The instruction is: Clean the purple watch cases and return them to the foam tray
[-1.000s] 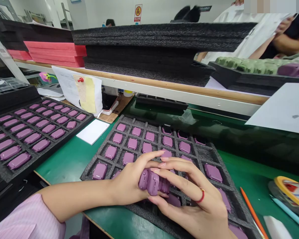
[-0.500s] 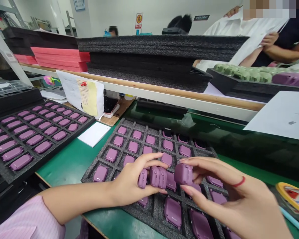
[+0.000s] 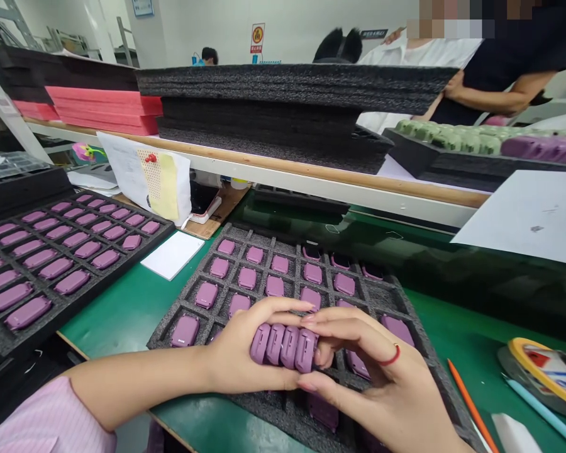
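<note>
Several purple watch-like cases [image 3: 283, 346] stand on edge side by side in a row between my two hands, above a black foam tray [image 3: 170, 324]. Around the left end of the row curl the thumb and fingers of my left hand [image 3: 245, 343]. My right hand [image 3: 377, 365], with a red band on one finger, pinches the case at the right end, its fingertips touching those of my left hand. More purple cases [image 3: 206, 294] lie singly in the tray's compartments. My hands hide the middle of the tray.
Another foam tray of purple cases [image 3: 73, 282] is at the left. A white pad [image 3: 172, 255] lies between the trays. At the right are an orange pencil [image 3: 471, 402] and a tape roll [image 3: 547, 371]. Foam sheets [image 3: 287, 85] are stacked on the shelf; people stand behind.
My right hand has moved left, bringing its case against the row in my left hand. The cases now sit closer together, and the view has shifted slightly right.
</note>
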Available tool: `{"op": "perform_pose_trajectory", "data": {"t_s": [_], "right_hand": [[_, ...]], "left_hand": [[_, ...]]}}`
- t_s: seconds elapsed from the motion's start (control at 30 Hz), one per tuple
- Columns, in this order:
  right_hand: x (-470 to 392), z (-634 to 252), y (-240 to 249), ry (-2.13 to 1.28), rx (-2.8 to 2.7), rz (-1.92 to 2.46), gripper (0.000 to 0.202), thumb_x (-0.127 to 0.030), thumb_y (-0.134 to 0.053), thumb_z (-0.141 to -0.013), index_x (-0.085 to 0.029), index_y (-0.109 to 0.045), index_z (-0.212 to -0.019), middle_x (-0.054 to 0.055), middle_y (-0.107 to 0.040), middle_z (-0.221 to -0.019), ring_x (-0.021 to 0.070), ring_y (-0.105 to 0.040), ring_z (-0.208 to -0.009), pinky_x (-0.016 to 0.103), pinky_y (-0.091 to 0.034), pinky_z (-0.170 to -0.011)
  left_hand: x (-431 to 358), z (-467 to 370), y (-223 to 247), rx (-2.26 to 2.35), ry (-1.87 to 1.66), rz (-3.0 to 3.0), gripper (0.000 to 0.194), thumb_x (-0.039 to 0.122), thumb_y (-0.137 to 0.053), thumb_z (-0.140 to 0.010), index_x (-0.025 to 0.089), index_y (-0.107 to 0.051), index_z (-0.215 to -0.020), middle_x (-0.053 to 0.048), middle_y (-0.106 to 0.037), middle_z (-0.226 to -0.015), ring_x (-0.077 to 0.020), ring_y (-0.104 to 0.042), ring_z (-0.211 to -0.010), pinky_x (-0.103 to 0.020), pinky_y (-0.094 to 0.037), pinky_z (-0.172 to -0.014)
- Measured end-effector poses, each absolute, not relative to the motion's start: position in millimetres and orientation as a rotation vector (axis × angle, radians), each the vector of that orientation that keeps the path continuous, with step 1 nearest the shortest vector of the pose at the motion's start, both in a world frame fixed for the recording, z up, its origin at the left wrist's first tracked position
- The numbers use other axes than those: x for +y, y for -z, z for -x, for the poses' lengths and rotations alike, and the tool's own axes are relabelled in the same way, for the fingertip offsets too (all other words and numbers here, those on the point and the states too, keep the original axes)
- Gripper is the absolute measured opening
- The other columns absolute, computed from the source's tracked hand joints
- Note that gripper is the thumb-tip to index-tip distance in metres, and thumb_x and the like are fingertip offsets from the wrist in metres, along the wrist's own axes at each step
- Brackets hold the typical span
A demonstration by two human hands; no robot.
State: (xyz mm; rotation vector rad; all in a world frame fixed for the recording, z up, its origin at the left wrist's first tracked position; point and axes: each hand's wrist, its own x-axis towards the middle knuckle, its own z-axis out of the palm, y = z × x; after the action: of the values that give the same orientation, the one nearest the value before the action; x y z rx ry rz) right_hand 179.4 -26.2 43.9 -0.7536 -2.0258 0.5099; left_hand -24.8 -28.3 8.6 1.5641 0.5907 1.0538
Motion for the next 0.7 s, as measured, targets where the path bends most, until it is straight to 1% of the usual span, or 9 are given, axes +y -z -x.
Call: {"op": "perform_pose_trajectory", "data": {"t_s": [0.1,0.2,0.27,0.33,0.43,0.5,0.57,0.63,0.7], "right_hand": [[-26.9,-178.1,-43.8,-0.56,-1.992,0.716,0.035,-0.032,-0.084,-0.078,-0.026,-0.069,-0.109,0.004,-0.074,-0.091,0.0158,-0.073,-0.07,0.025,-0.063,-0.066],[-26.1,-178.9,-42.6,-0.593,-1.985,0.655,0.035,-0.025,-0.08,-0.082,-0.03,-0.072,-0.116,0.004,-0.073,-0.097,0.0157,-0.074,-0.074,0.026,-0.064,-0.07],[-24.9,-179.8,-41.3,-0.594,-1.964,0.636,0.032,-0.017,-0.076,-0.083,-0.033,-0.076,-0.111,0.006,-0.073,-0.104,0.0182,-0.075,-0.084,0.027,-0.064,-0.071],[-24.0,-179.8,-40.5,-0.611,-1.919,0.644,0.028,-0.013,-0.075,-0.083,-0.033,-0.079,-0.102,0.006,-0.073,-0.105,0.0202,-0.075,-0.089,0.027,-0.064,-0.066],[-24.1,-178.1,-40.7,-0.648,-1.841,0.681,0.018,-0.016,-0.076,-0.082,-0.032,-0.081,-0.088,0.006,-0.075,-0.097,0.0209,-0.074,-0.082,0.028,-0.065,-0.057],[-25.3,-177.1,-40.7,-0.687,-1.81,0.693,0.014,-0.018,-0.077,-0.081,-0.031,-0.081,-0.082,0.006,-0.075,-0.093,0.02,-0.074,-0.075,0.027,-0.065,-0.052],[-26.8,-177.4,-39.5,-0.776,-1.777,0.684,0.014,-0.017,-0.076,-0.081,-0.031,-0.081,-0.082,0.005,-0.074,-0.093,0.0157,-0.071,-0.061,0.023,-0.062,-0.045],[-28.1,-178.9,-37.1,-0.878,-1.75,0.676,0.017,-0.015,-0.075,-0.082,-0.03,-0.081,-0.085,0.005,-0.073,-0.097,0.0107,-0.067,-0.048,0.019,-0.058,-0.038],[-28.6,-180.7,-34.5,-0.91,-1.753,0.671,0.02,-0.012,-0.073,-0.083,-0.03,-0.081,-0.087,0.004,-0.073,-0.1,0.0086,-0.065,-0.044,0.018,-0.058,-0.038]], "left_hand": [[-29.6,23.5,-11.1,0.583,-1.045,-1.527,0.065,0.019,-0.083,-0.072,0.022,-0.05,-0.128,-0.013,-0.074,-0.117,-0.0281,-0.072,-0.108,-0.039,-0.055,-0.094],[-31.0,22.3,-14.4,0.611,-1.025,-1.441,0.058,0.022,-0.084,-0.072,0.022,-0.05,-0.119,-0.01,-0.074,-0.109,-0.0245,-0.074,-0.096,-0.036,-0.057,-0.085],[-31.4,22.0,-16.4,0.638,-1.006,-1.369,0.053,0.025,-0.086,-0.07,0.022,-0.053,-0.111,-0.008,-0.073,-0.104,-0.0238,-0.073,-0.094,-0.035,-0.056,-0.082],[-31.5,22.3,-17.7,0.662,-1.007,-1.34,0.05,0.027,-0.089,-0.067,0.02,-0.057,-0.105,-0.008,-0.072,-0.103,-0.0246,-0.072,-0.096,-0.036,-0.055,-0.085],[-32.0,23.2,-18.2,0.65,-1.008,-1.336,0.048,0.025,-0.09,-0.065,0.02,-0.061,-0.103,-0.007,-0.071,-0.104,-0.0237,-0.071,-0.095,-0.039,-0.054,-0.089],[-32.7,23.3,-17.7,0.624,-0.98,-1.296,0.048,0.023,-0.091,-0.064,0.02,-0.063,-0.104,-0.006,-0.071,-0.103,-0.022,-0.071,-0.089,-0.039,-0.056,-0.088],[-33.3,22.8,-16.8,0.567,-0.929,-1.186,0.048,0.021,-0.09,-0.065,0.021,-0.063,-0.105,-0.005,-0.072,-0.099,-0.0204,-0.072,-0.083,-0.039,-0.059,-0.081],[-33.1,21.5,-15.6,0.498,-0.882,-1.045,0.048,0.02,-0.088,-0.068,0.022,-0.063,-0.109,-0.003,-0.071,-0.096,-0.0191,-0.073,-0.079,-0.037,-0.062,-0.074],[-32.0,20.1,-14.7,0.445,-0.849,-0.934,0.051,0.02,-0.088,-0.069,0.023,-0.063,-0.114,-0.002,-0.072,-0.094,-0.0187,-0.074,-0.08,-0.034,-0.063,-0.072]]}}
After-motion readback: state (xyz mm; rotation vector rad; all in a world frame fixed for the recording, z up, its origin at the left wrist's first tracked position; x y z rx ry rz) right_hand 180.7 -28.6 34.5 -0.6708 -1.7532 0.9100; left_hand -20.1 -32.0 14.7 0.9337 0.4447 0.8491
